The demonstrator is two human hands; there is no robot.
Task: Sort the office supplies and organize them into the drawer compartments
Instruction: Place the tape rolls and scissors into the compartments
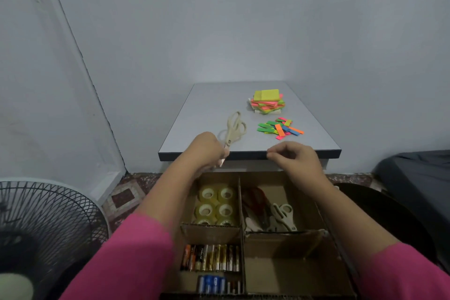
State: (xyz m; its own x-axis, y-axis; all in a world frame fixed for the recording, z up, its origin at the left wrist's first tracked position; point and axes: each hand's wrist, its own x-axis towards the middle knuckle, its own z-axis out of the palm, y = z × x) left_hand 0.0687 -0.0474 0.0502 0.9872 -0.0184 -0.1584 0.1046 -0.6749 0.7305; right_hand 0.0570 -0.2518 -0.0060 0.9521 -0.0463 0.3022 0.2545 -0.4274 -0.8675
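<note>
My left hand [207, 150] grips a pair of beige scissors [234, 128] by the blades, handles pointing away over the grey table [209, 109]. My right hand [291, 156] hovers at the table's front edge, fingers curled, holding nothing. Below lies the open cardboard drawer [338, 246]. Its far left compartment holds tape rolls [216, 203]. The far right one holds red and beige scissors [275, 214]. Batteries [210, 257] fill the near left compartment; the near right one is bare. Stacked sticky notes [267, 102] and loose coloured strips [280, 128] lie on the table.
A fan [46, 226] stands at the left near my left sleeve. A dark round object [394, 214] and a dark cushion [418, 168] are on the right. Grey walls close in behind the table.
</note>
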